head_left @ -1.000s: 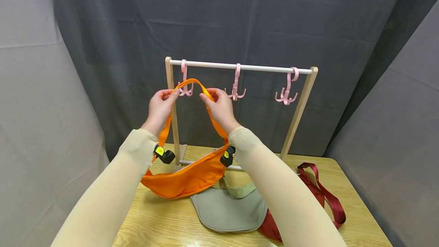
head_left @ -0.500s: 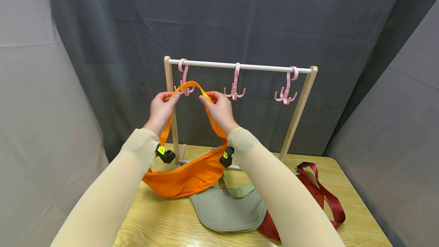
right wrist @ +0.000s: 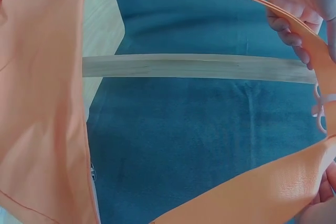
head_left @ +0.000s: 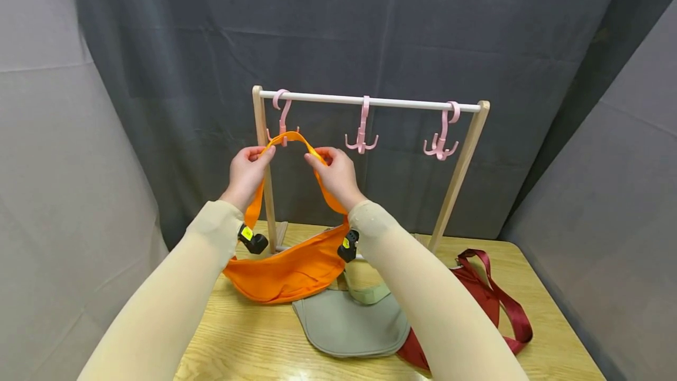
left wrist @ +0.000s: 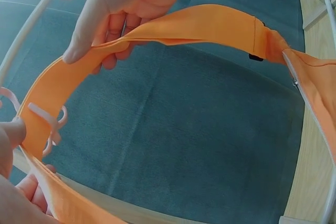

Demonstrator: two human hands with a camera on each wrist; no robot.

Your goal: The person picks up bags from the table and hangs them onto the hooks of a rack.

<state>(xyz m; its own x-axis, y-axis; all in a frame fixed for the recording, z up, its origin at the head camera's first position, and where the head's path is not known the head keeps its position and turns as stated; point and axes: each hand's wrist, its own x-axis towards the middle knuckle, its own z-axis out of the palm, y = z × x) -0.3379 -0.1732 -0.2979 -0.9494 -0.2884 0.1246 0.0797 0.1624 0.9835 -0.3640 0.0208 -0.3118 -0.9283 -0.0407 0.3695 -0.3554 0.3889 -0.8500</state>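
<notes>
Orange strap [head_left: 293,135] has dropped slightly in the last second; the leftmost pink hook [head_left: 283,117] has swivelled. Nearest, a grey bag [head_left: 351,325] and a red bag [head_left: 476,288] lie on the tabletop [head_left: 243,340]; beyond, the orange bag [head_left: 288,269] hangs by its strap, pinched by thumb and fingers of left hand [head_left: 247,172] and right hand [head_left: 341,175] at the hook's prongs.

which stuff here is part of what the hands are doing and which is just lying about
Seemingly part of the job:
orange bag, its strap pinched by left hand and right hand
leftmost pink hook, near the strap
rack bearing that hook

Just there, untouched:
grey-green bag, on the table
dark red bag, partly hidden by the right sleeve
middle pink hook
rightmost pink hook
</notes>
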